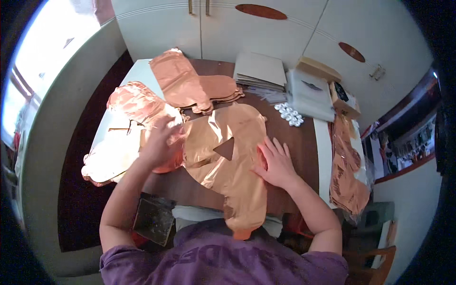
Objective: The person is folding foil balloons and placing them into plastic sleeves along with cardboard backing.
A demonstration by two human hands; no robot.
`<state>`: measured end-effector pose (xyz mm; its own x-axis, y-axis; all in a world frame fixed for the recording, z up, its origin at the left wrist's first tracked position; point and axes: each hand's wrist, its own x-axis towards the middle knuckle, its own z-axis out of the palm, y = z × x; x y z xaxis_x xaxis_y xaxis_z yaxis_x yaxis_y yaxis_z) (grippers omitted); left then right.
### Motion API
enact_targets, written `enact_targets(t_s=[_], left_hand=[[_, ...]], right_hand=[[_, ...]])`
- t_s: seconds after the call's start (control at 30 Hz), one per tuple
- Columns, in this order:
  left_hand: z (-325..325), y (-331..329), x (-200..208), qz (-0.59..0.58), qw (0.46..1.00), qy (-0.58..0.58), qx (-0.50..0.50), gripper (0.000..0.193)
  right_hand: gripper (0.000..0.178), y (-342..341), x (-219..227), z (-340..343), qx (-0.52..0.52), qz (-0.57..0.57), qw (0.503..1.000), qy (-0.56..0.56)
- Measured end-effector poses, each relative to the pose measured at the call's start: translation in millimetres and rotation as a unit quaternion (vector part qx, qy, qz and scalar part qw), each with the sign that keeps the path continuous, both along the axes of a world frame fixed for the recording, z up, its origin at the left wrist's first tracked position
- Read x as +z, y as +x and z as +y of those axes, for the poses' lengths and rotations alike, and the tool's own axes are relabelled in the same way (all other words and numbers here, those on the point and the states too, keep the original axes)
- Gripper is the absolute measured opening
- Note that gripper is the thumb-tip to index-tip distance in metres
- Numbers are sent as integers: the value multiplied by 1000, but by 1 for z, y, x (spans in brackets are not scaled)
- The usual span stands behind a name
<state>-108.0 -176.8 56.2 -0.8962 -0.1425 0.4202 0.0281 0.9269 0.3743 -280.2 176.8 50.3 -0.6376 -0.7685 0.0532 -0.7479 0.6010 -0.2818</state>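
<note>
A flat, uninflated copper-coloured foil balloon (247, 166) lies in front of me on the brown table. It has a rounded top, a triangular hole and a long leg that reaches over the table's near edge. My right hand (276, 164) rests on its right edge, fingers stretched out and apart. At its left side is my left hand (164, 141), blurred, its grip unclear, over shiny foil. Beside that hand, more flat foil balloons (135, 102) lie in a crinkled, glaring pile. Farther back sits another stack of foil balloons (178, 78).
Behind lie a stack of pale boards (259, 71), a white packet (311, 95) and a cluster of small white round pieces (289, 114). An open carton (344, 99) stands at the back right. Bagged copper foil (346, 166) lies along the right edge. White cabinets (218, 28) border the far side.
</note>
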Motion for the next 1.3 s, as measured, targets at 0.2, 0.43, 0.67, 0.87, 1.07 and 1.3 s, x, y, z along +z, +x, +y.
enact_targets(t_s=[0.2,0.43,0.67,0.87,1.07,1.3], left_hand=[[85,-12,-12,-100,975,-66,-185,66],[123,-61,-3,-47,978,-40,-199,65],[145,-70,-4,-122,968,-68,-211,64],[158,-87,16,-71,970,-51,-228,57],[235,-187,6,-23,926,70,-370,39],[408,-296,-12,-18,931,-55,-360,65]], right_hand=[[77,-66,10,64,43,4,996,80],[33,-113,13,116,-83,-21,975,-207],[24,-219,-20,229,-386,59,899,-197],[25,-228,-35,227,-421,81,893,-136],[16,-220,-34,231,-398,196,849,-286],[17,-159,28,254,-369,272,786,-415]])
